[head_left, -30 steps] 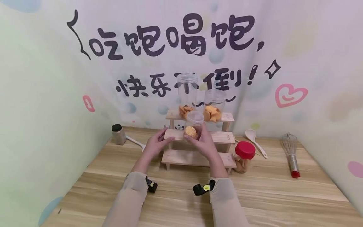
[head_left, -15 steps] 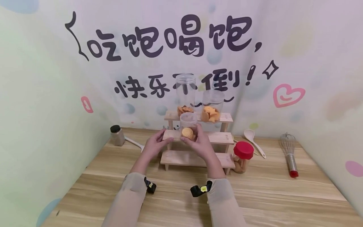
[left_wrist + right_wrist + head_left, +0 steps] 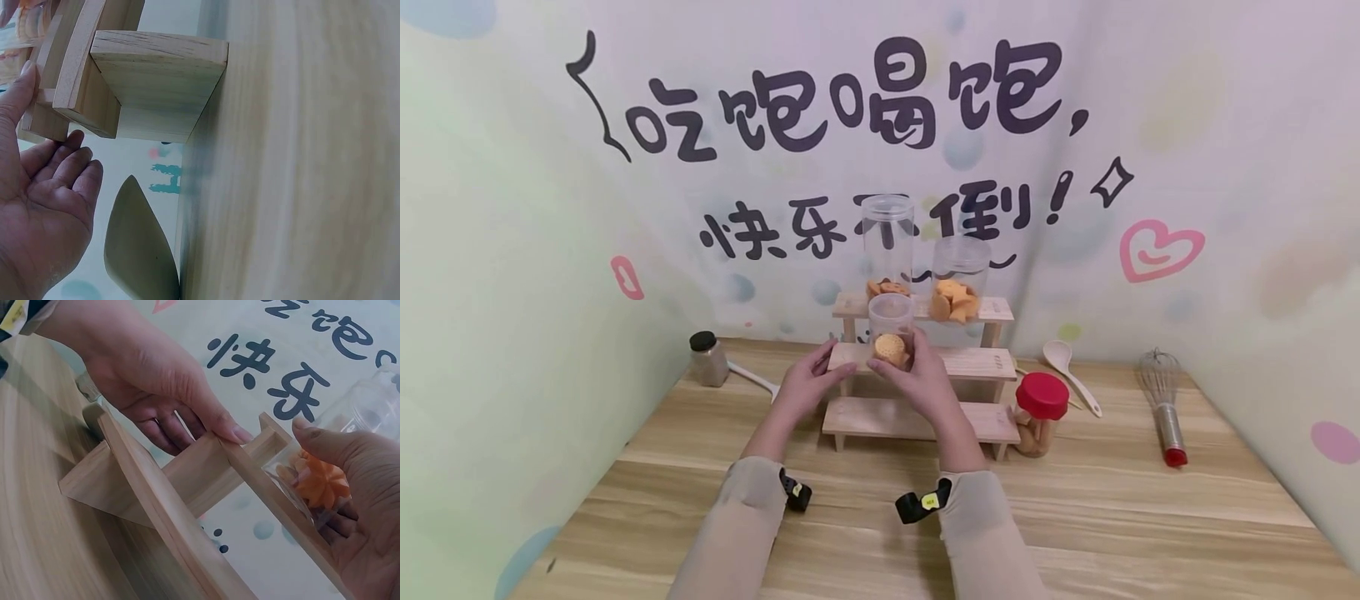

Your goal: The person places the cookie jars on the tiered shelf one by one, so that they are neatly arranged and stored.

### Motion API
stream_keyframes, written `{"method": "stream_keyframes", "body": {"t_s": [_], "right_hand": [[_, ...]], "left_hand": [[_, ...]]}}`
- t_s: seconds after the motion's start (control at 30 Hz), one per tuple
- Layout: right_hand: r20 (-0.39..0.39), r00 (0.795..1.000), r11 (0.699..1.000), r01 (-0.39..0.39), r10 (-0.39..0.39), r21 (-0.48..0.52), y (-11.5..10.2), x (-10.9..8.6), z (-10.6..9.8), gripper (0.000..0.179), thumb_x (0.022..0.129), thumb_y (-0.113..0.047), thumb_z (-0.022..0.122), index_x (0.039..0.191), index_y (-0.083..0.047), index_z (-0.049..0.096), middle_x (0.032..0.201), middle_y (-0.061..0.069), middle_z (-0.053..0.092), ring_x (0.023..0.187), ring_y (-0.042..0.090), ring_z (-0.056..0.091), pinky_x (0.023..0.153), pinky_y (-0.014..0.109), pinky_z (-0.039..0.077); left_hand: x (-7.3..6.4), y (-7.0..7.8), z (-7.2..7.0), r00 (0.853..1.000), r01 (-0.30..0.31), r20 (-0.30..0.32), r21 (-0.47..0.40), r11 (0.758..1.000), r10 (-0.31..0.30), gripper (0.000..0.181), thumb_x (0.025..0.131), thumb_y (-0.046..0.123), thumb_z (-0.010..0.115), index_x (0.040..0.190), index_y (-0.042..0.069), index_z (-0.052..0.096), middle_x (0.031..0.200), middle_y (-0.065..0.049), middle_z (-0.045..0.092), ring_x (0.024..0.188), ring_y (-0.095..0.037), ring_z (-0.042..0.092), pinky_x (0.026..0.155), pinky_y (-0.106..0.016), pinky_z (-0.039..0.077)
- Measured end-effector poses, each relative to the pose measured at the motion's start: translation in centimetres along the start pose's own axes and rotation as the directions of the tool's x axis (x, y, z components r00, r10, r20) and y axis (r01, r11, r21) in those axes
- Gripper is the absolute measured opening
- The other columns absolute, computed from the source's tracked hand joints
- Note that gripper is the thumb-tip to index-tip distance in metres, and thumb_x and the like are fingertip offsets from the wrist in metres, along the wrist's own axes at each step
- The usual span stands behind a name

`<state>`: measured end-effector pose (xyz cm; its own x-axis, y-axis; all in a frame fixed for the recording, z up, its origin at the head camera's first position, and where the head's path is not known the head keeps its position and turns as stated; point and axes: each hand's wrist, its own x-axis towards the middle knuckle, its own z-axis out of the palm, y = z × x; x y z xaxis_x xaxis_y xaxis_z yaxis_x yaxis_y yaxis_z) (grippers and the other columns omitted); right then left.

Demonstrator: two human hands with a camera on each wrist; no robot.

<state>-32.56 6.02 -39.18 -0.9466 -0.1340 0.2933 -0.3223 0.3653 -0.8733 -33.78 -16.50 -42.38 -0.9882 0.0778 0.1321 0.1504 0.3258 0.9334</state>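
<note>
A three-tier wooden display stand [image 3: 977,363] stands on the table. My left hand [image 3: 805,383] grips the left end of its middle board. In the left wrist view the left thumb [image 3: 20,94] lies against the board's upper side, with the fingers round its end. My right hand [image 3: 925,383] holds a small clear jar [image 3: 891,313] with round biscuits inside, upright at the middle board. In the right wrist view an orange biscuit [image 3: 322,480] shows through the jar wall. A tall clear jar [image 3: 887,242] and a medium clear jar [image 3: 961,260], both with biscuits, stand on the top board.
Right of the stand is a red-lidded jar [image 3: 1042,396], with a white spoon [image 3: 1071,375] and a whisk [image 3: 1167,408] beyond. At the left are a black-capped jar [image 3: 709,360] and a pale-handled utensil [image 3: 752,377]. A printed cloth hangs behind.
My right hand has shifted the small jar left along the middle board, closer to the left hand. The left hand keeps its grip on the board's end.
</note>
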Motion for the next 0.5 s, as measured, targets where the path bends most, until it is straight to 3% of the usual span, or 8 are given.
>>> {"method": "stream_keyframes", "body": {"t_s": [0.5], "right_hand": [[-0.077,0.995,0.997,-0.070,0.069,-0.012,-0.67,0.06,0.81,0.088,0.082,-0.046,0.083,0.149,-0.007,0.041,0.145,0.015,0.052,0.129,0.027,0.053,0.108,0.045,0.047]], "left_hand": [[0.07,0.06,0.00,1.000,0.009,-0.008,0.020,1.000,-0.009,0.084,0.086,0.057,0.074,0.155,0.021,0.042,0.158,-0.011,0.039,0.141,-0.025,0.043,0.111,-0.039,0.043]]}}
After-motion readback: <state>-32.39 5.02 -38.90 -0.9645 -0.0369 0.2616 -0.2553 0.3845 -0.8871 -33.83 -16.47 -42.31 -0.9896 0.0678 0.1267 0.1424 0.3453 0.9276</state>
